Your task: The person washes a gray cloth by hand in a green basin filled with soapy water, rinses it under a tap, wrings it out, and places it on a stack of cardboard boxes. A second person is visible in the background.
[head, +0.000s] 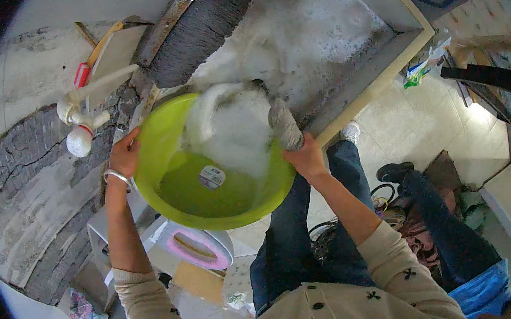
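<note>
Both my hands grip a green plastic basin (207,199), which is tilted at the near corner of a large trough (369,73). My left hand (125,155) holds its left rim, with a bracelet on the wrist. My right hand (305,157) holds the right rim, beside a wet grey cloth (285,124) that hangs over the edge there. White foam and water (227,124) lie in the upper part of the basin, and a label is on its bottom. Foamy water (297,34) fills much of the trough.
White plastic drain pipes (80,118) stick out at the left wall. A pink-rimmed toilet seat (199,250) is below the basin. Another person's leg (440,218) is at the right, near piled cloths and a black metal frame (489,78). A small plastic packet (425,64) hangs by the trough.
</note>
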Available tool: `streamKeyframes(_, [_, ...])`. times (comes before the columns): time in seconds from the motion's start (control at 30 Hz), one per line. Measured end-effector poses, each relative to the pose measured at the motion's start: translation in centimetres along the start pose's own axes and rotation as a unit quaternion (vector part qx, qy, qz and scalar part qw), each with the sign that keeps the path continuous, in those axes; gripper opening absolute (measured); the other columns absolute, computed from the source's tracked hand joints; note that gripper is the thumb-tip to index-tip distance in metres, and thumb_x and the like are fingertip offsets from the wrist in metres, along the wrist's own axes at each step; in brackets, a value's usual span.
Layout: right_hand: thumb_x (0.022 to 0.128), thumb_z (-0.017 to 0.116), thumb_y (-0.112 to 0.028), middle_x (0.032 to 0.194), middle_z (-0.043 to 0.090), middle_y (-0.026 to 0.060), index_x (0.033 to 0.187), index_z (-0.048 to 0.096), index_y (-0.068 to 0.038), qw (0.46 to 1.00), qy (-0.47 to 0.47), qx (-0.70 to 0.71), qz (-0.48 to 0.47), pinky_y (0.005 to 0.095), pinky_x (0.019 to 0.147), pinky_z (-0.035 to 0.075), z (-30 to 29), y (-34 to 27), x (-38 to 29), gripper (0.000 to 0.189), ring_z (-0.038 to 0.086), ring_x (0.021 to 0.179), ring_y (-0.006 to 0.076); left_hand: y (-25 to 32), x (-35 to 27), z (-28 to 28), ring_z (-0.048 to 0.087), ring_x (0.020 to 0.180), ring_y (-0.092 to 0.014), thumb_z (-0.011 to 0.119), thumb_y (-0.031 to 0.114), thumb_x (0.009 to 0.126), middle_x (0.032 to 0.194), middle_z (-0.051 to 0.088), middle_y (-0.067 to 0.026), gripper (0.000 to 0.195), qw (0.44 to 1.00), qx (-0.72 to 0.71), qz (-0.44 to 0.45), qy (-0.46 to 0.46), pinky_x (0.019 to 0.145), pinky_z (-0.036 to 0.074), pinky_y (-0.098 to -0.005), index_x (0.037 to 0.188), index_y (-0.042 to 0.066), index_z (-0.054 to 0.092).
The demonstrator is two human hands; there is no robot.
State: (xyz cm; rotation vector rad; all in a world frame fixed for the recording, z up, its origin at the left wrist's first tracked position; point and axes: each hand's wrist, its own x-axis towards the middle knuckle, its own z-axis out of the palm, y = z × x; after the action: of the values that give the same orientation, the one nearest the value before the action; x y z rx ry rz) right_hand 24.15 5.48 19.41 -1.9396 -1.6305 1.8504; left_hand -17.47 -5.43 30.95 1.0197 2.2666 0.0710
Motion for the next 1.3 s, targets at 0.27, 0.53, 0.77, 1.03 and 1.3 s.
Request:
streamKeyframes(0.27, [0.067, 0.071, -0.005, 0.106, 0.061, 0.0141, 0.120, 0.048, 0.004, 0.962, -0.115, 0.244, 0.054, 0.0351, 0.082, 0.050, 2.6, 3.2, -0.5, 0.059, 0.061, 0.095, 0.0263, 2.8, -1.1, -3.9, 0.058, 0.080, -0.011, 0.055, 0.014, 0.089, 0.097, 0.066, -0.0068, 0.041, 0.994, -0.009, -0.095, -0.047, 0.073, 0.047, -0.0252, 0.128, 0.003, 0.054])
streamKeyframes(0.53, [0.065, 0.071, 0.000, 0.116, 0.056, 0.0146, 0.124, 0.044, 0.002, 0.915, -0.251, 0.308, 0.069, 0.0355, 0.089, 0.047, 2.6, 5.0, -0.4, 0.064, 0.057, 0.103, 0.0256, 5.2, -2.2, -7.2, 0.060, 0.095, -0.015, 0.059, 0.013, 0.087, 0.116, 0.061, -0.0082, 0.048, 0.940, -0.247, -0.206, -0.116, 0.083, 0.049, -0.0292, 0.132, -0.001, 0.048])
streamKeyframes(0.77, [0.067, 0.068, 0.002, 0.109, 0.060, 0.0125, 0.118, 0.051, 0.000, 0.897, -0.317, 0.126, -0.280, 0.0345, 0.084, 0.051, 2.2, 9.6, 1.9, 0.054, 0.062, 0.095, 0.0258, 9.3, -4.1, -7.6, 0.054, 0.064, -0.010, 0.060, 0.015, 0.089, 0.091, 0.062, -0.0041, 0.040, 0.905, -0.343, -0.241, -0.074, 0.053, 0.041, -0.0228, 0.124, -0.001, 0.053])
streamKeyframes(1.03, [0.067, 0.071, -0.005, 0.107, 0.064, 0.0068, 0.113, 0.059, -0.011, 0.792, -0.408, 0.378, 0.252, 0.0411, 0.085, 0.050, 3.4, 9.5, 0.9, 0.048, 0.062, 0.098, 0.0247, 13.0, -6.3, -8.1, 0.054, 0.054, -0.003, 0.060, 0.020, 0.091, 0.078, 0.063, 0.0011, 0.027, 0.872, -0.428, -0.240, -0.006, 0.044, 0.044, -0.0150, 0.111, 0.001, 0.062])
streamKeyframes(1.3, [0.068, 0.067, 0.006, 0.107, 0.062, 0.0111, 0.122, 0.049, -0.002, 0.813, -0.356, 0.399, 0.232, 0.0397, 0.083, 0.051, -1.2, 2.5, -1.9, 0.058, 0.061, 0.099, 0.0243, 12.9, -6.9, -7.9, 0.057, 0.063, -0.005, 0.061, 0.025, 0.092, 0.085, 0.064, -0.0005, 0.033, 0.884, -0.427, -0.190, 0.034, 0.051, 0.046, -0.0193, 0.115, 0.002, 0.058])
